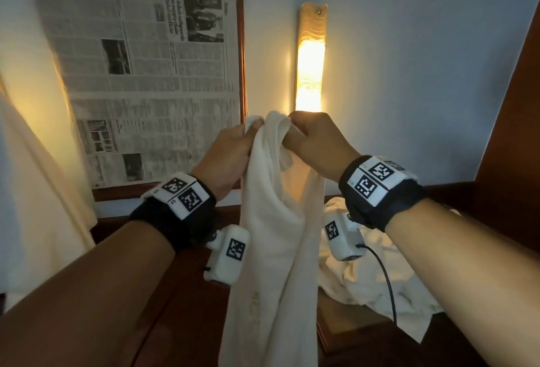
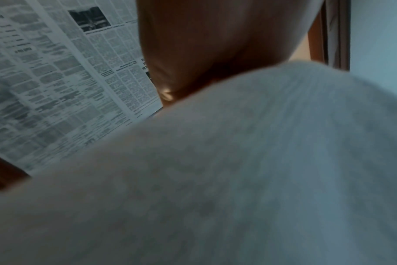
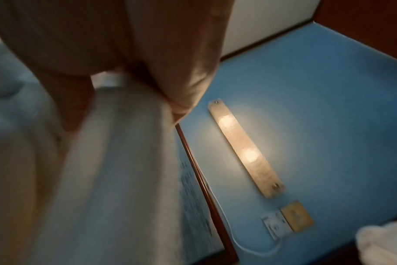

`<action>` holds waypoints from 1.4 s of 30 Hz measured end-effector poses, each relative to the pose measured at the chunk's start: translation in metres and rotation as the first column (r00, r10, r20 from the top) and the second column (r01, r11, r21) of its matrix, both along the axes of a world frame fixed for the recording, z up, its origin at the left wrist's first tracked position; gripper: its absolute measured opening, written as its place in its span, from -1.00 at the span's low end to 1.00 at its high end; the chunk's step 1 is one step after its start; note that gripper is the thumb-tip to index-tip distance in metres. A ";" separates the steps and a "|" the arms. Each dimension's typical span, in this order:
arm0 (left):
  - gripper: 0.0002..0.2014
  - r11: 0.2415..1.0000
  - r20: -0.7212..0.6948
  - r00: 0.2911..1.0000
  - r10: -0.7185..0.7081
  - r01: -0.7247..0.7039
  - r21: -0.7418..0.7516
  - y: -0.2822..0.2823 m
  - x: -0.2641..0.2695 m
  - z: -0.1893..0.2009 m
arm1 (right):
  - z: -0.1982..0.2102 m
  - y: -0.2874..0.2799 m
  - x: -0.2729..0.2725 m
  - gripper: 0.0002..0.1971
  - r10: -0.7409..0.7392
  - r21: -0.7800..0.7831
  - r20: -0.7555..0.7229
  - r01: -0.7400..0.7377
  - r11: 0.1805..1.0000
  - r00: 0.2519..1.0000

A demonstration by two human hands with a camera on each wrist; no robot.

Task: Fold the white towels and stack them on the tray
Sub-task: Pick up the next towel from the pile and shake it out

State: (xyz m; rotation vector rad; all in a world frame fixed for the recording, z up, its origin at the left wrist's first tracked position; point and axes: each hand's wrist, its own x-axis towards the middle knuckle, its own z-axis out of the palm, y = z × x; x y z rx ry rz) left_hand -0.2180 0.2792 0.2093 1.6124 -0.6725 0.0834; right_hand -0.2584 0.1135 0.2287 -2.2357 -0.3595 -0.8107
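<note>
A cream curtain (image 1: 32,121) is seen far left of the fingers, lit warm. A newspaper (image 1: 146,74) in a dark wood frame (image 1: 242,45) is hung on the wall, behind and left of the left fingers. The left hand (image 1: 230,153) is raised, fingers curled, thumb and fingers pinching a top edge of the white towel (image 1: 271,235). In the left wrist view the towel (image 2: 238,170) is bunched directly under the curled fingers (image 2: 193,53), blurred. The towel is held up in the air between both hands, gathered at the top, hanging down below the fingers. The right hand (image 1: 318,144) is just beside the left, fingers curled tight and pinching the towel's other top edge. In the right wrist view cloth (image 3: 116,161) runs out from under the fingers (image 3: 147,44); exact finger placement cannot be told, blurred. A lit wall lamp (image 1: 311,59) is directly behind the right fingers. A crumpled pile of white towels (image 1: 380,284) lies below the right wrist on a dark wood surface (image 1: 365,346). A switch plate (image 3: 297,216) is seen under the lamp in the right wrist view.
</note>
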 end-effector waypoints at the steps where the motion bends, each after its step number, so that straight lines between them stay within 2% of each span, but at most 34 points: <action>1: -0.62 1.000 0.026 1.000 0.008 -0.009 0.013 0.003 -0.002 0.002 | -0.008 0.003 -0.004 -0.84 0.033 0.019 -0.024 -0.033 0.999 0.999; 4: -0.61 0.999 0.035 0.999 0.038 -0.037 -0.028 0.015 -0.004 0.005 | -0.047 0.007 -0.015 -0.86 0.088 0.029 -0.180 -0.084 0.996 0.980; 7: -0.64 0.997 -0.010 1.000 0.011 -0.012 -0.077 0.032 0.001 0.005 | -0.096 -0.004 -0.014 -0.79 0.005 0.007 -0.284 -0.003 1.000 0.959; 10: -0.67 0.998 -0.020 1.000 0.010 -0.012 -0.062 0.045 0.002 0.001 | -0.131 -0.017 -0.008 -0.80 -0.060 -0.026 -0.389 0.054 0.998 0.919; 15: -0.68 0.993 -0.054 0.996 0.071 -0.075 -0.087 0.061 0.007 -0.002 | -0.167 -0.031 -0.005 -0.87 -0.067 0.010 -0.547 0.087 0.996 0.834; 19: -0.67 0.990 -0.028 0.991 0.128 -0.130 -0.055 0.075 0.008 -0.002 | -0.179 -0.048 0.004 -0.82 -0.096 -0.016 -0.571 0.106 0.994 0.815; 23: -0.64 0.989 -0.053 0.991 0.127 -0.130 -0.066 0.079 0.008 -0.008 | -0.166 -0.055 0.015 -0.85 -0.081 0.108 -0.458 0.146 0.983 0.885; 26: -0.65 0.994 -0.088 0.991 0.104 -0.107 -0.030 0.071 0.000 -0.017 | -0.131 -0.036 0.020 -0.83 -0.059 0.161 -0.261 0.104 0.981 0.963; 28: -0.68 0.998 -0.121 0.991 0.059 -0.061 -0.011 0.061 -0.007 -0.025 | -0.099 -0.017 0.018 -0.88 -0.013 0.052 -0.135 0.020 0.998 0.991; 31: -0.67 0.998 -0.170 0.985 -0.005 -0.005 -0.062 0.050 -0.008 -0.029 | -0.054 -0.001 0.011 -0.91 0.073 -0.131 -0.020 -0.075 0.988 0.997; 35: -0.69 0.985 -0.215 0.970 -0.111 0.079 -0.153 0.036 -0.003 -0.025 | -0.014 0.008 0.012 -0.94 0.050 -0.178 0.167 -0.020 0.984 0.985; 36: -0.66 0.982 -0.218 0.967 -0.133 0.099 -0.159 0.032 -0.001 -0.025 | -0.009 0.007 0.015 -0.94 0.018 -0.194 0.184 0.018 0.981 0.983; 38: -0.71 0.986 -0.164 0.980 -0.114 0.090 -0.143 0.023 0.002 -0.023 | -0.004 0.003 0.017 -0.90 -0.038 -0.240 0.188 0.083 0.967 0.981; 42: -0.69 0.994 -0.054 0.998 -0.031 0.025 -0.105 0.013 0.002 -0.013 | -0.012 -0.006 0.009 -0.88 0.014 -0.232 0.148 0.021 0.972 0.989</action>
